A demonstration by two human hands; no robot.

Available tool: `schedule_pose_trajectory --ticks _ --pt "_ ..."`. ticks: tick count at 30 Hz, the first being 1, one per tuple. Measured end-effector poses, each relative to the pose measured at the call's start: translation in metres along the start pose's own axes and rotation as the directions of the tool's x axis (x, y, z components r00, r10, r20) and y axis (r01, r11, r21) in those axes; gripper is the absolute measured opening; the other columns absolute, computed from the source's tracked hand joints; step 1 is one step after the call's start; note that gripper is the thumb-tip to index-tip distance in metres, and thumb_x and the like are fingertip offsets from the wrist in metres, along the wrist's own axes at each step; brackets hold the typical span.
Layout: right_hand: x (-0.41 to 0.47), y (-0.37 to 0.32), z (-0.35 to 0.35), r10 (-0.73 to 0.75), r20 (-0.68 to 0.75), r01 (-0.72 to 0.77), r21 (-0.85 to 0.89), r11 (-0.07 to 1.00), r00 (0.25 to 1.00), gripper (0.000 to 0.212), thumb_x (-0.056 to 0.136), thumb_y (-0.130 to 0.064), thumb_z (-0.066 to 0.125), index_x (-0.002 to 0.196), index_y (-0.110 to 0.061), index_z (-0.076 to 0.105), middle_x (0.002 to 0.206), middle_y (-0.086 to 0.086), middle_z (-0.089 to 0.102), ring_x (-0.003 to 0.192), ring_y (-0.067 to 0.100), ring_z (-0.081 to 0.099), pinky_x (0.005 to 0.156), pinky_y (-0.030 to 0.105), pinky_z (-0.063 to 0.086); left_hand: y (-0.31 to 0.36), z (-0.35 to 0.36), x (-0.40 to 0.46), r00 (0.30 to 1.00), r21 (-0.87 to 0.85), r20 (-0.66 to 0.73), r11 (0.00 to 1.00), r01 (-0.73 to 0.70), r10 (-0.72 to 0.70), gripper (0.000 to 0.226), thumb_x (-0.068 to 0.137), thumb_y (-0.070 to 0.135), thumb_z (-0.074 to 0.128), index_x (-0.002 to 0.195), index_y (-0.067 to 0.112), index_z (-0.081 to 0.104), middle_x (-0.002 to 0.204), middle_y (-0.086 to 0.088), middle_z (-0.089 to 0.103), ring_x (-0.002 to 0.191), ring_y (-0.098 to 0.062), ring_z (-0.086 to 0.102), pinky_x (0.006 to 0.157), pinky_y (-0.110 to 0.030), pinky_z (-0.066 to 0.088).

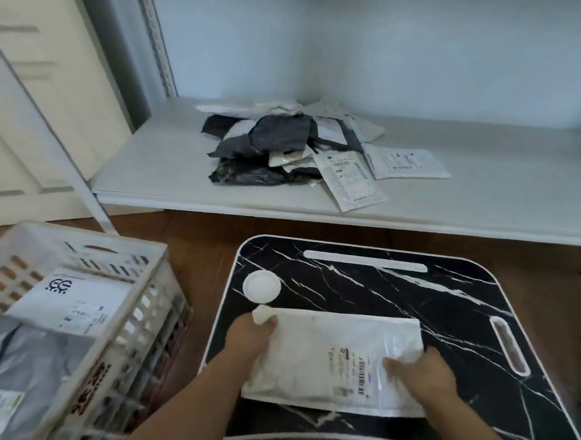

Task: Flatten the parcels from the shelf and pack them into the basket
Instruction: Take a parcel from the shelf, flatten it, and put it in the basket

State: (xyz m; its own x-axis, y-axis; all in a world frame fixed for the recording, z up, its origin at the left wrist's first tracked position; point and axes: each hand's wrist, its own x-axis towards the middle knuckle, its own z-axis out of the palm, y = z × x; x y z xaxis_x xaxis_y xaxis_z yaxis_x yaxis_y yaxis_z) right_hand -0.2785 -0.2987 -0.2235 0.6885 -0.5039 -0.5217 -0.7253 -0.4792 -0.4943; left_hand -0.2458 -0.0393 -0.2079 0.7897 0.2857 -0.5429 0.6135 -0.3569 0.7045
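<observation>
A white padded parcel with a barcode label lies flat on the black marble-patterned lap table. My left hand grips its left edge, with a crumpled corner sticking up above the fingers. My right hand holds its right end, where the flap is bunched under the fingers. A heap of grey, black and white parcels sits on the white shelf behind. The white slatted basket stands at the left and holds several flat parcels.
A white round cup recess sits at the lap table's left corner, a long slot at its far edge and a handle cut-out at the right. Brown wooden floor lies between table and basket. A cream door is at the far left.
</observation>
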Motion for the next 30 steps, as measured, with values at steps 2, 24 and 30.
schedule_pose_trajectory --ticks 2,24,30 --pt "-0.007 -0.016 -0.001 -0.054 -0.003 0.054 0.010 0.999 0.999 0.036 0.077 -0.025 0.079 0.101 -0.004 0.062 0.098 0.013 0.067 0.091 0.033 0.063 0.086 0.046 0.051 0.013 -0.020 0.003 0.993 0.110 -0.028 0.988 -0.108 0.112 0.039 0.095 0.032 0.055 0.122 0.004 0.058 0.113 -0.009 0.063 0.103 -0.025 0.059 0.081 -0.028 0.042" --pt "-0.202 -0.298 0.250 -0.808 0.460 0.907 0.013 0.421 0.368 0.041 0.093 -0.011 0.050 0.131 -0.026 0.054 0.116 0.000 0.064 0.107 0.017 0.061 0.095 0.027 0.050 -0.099 -0.406 0.097 0.638 0.380 -0.769 0.824 0.420 0.029 0.019 0.098 0.020 0.044 0.107 0.013 0.059 0.086 -0.006 0.058 0.073 -0.022 0.056 0.058 -0.032 0.046" --pt "-0.192 -0.298 0.284 -0.727 0.520 0.840 -0.523 0.145 0.449 0.032 0.097 -0.037 0.041 0.111 -0.017 0.061 0.120 0.003 0.057 0.115 0.021 0.047 0.096 0.036 0.033 -0.111 -0.390 0.165 0.800 0.311 -0.596 0.939 0.145 0.074 0.042 0.093 0.026 0.047 0.127 0.001 0.047 0.124 -0.019 0.054 0.107 -0.036 0.056 0.084 -0.040 0.047"
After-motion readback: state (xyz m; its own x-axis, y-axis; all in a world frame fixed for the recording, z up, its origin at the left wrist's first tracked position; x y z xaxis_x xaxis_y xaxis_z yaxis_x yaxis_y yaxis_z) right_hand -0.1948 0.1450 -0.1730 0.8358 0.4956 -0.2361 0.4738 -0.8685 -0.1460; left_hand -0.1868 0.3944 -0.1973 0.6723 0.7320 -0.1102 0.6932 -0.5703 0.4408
